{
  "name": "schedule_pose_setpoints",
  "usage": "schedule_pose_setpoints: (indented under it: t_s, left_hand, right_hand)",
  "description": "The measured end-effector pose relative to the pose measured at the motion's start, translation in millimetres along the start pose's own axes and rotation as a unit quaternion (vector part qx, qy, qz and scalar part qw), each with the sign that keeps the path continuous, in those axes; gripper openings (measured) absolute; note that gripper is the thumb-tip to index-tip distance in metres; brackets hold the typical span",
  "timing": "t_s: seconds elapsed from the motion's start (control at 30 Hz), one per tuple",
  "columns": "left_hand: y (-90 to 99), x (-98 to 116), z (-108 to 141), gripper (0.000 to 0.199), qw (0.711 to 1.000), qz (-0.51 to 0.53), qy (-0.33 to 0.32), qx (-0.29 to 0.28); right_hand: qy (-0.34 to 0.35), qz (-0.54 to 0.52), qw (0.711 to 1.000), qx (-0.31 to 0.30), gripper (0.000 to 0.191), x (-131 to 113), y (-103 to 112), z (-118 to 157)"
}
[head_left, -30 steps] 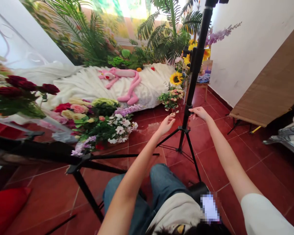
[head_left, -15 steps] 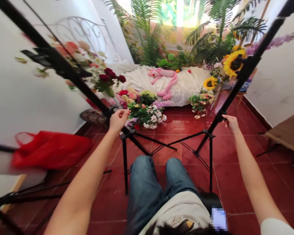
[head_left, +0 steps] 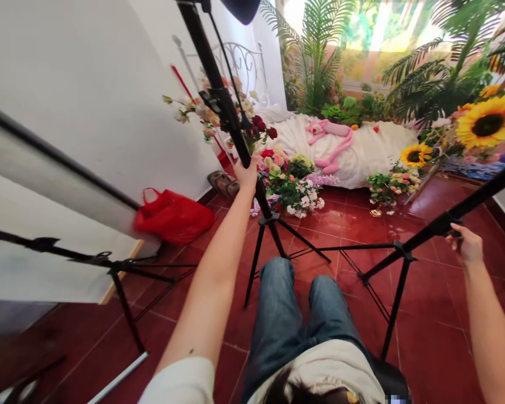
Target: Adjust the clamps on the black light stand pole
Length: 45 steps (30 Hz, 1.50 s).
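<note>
My left hand (head_left: 246,175) is wrapped around the pole of the left black light stand (head_left: 231,129), below its upper clamp. The pole leans slightly, its tripod legs spread on the floor. Off to the right, my right hand (head_left: 467,244) has its fingers curled at the collar of the right black light stand (head_left: 425,235), where a small knob is mostly hidden by the fingertips. This second pole slants up toward the right edge of the view. A dark lamp head (head_left: 240,8) shows partly at the top.
Potted and bunched flowers (head_left: 294,191) stand beyond the left stand. A pink plush toy (head_left: 330,137) lies on white cloth (head_left: 374,151). Sunflowers (head_left: 486,124) are at right, a red bag (head_left: 172,216) at left. Another black stand (head_left: 118,266) spreads its legs at lower left.
The view has turned left. My left hand has moved higher and closed round the left pole, which stands more upright. My right hand stays at the right stand's collar.
</note>
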<state>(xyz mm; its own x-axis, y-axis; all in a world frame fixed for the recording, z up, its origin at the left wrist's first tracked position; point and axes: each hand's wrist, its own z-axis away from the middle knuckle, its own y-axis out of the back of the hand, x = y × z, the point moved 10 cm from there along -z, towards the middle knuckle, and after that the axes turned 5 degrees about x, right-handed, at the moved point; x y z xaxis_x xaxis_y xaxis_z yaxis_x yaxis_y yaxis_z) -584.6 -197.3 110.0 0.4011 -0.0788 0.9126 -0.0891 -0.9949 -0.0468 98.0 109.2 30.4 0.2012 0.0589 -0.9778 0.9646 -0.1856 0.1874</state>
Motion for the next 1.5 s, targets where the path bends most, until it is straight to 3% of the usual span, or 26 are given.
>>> schedule_pose_setpoints:
  t_s: [0.17,0.27,0.33,0.4,0.5,0.6,0.7,0.83,0.97,1.07,1.13,1.3,1.5]
  left_hand:
    - [4.0,-13.2,2.3,0.037,0.999,-0.034,0.029,0.001]
    - [11.5,-8.4,3.7,0.029,0.997,-0.068,0.015,0.045]
    - [15.2,-6.0,4.6,0.027,0.993,-0.091,0.012,0.074]
    - [16.5,-5.3,5.5,0.027,0.99,-0.106,0.015,0.088]
    - [16.4,-5.4,6.6,0.028,0.99,-0.114,0.021,0.085]
    - [17.2,-4.4,7.8,0.026,0.989,-0.123,0.024,0.076]
    - [18.5,-3.7,8.5,0.025,0.987,-0.14,0.03,0.068]
    - [18.8,-4.5,8.1,0.026,0.986,-0.155,0.035,0.058]
    - [17.8,-5.2,7.3,0.027,0.987,-0.148,0.03,0.054]
    - [18.2,-5.4,7.5,0.027,0.988,-0.139,0.028,0.055]
    - [18.6,-5.7,8.1,0.029,0.989,-0.137,0.03,0.054]
    - [18.6,-6.4,9.2,0.029,0.988,-0.141,0.04,0.046]
    - [20.0,-3.0,10.4,0.031,0.988,-0.138,0.048,0.042]
  right_hand:
    - [0.03,-0.049,0.994,0.094,0.025,4.4,9.4,3.3]
    - [0.041,-0.058,0.973,0.219,0.039,12.2,14.8,29.2]
    - [0.029,-0.044,0.966,0.254,0.044,20.8,-1.4,52.8]
    - [0.024,-0.016,0.985,0.172,0.042,25.0,-49.4,71.1]
    - [0.048,0.038,0.996,-0.061,0.041,15.6,-159.4,106.5]
    - [0.097,0.055,0.969,-0.22,0.051,-16.3,-265.0,152.7]
    - [0.164,0.03,0.921,-0.351,0.055,-67.5,-365.6,202.1]
    - [0.187,-0.003,0.871,-0.454,0.042,-129.6,-477.9,251.0]
    - [0.188,0.074,0.856,-0.476,0.035,-159.0,-555.2,272.9]
    - [0.194,0.095,0.848,-0.484,0.04,-162.8,-584.7,285.6]
    - [0.164,0.041,0.856,-0.489,0.04,-158.4,-592.6,292.2]
    - [0.098,-0.113,0.88,-0.45,0.04,-144.3,-591.0,295.3]
    - [0.053,-0.188,0.883,-0.426,0.052,-136.0,-593.2,294.7]
